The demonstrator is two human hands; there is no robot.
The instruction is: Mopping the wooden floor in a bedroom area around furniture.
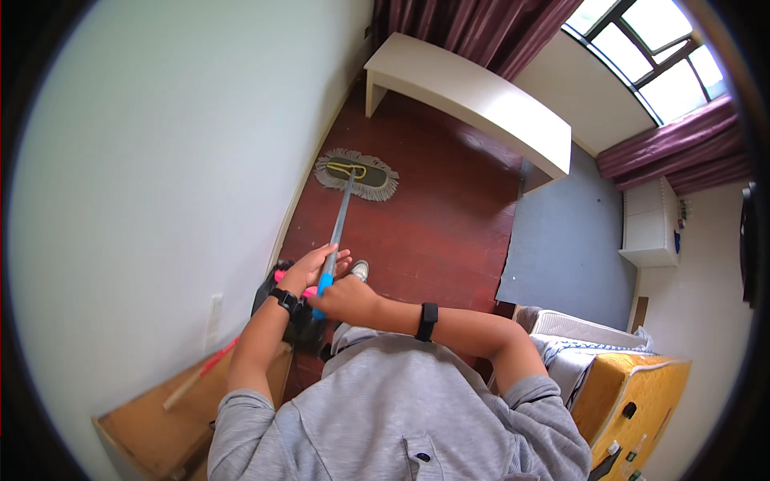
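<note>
A flat dust mop [368, 174] with a pale string fringe and a yellow-edged centre lies on the dark red floor, close to the left wall. Its metal handle [343, 211] runs back towards me and ends in a blue grip [323, 285]. My right hand [348, 297] is closed around the blue grip. Further up, my left hand [319, 264] rests against the metal pole with the thumb on it and the fingers partly spread.
A long white table [469, 90] stands ahead, near purple curtains [469, 24]. Grey floor covering [565, 222] lies to the right. Mattresses [643, 391] are at the lower right. A black bag [264, 294] and a wooden board [162, 421] sit at the left.
</note>
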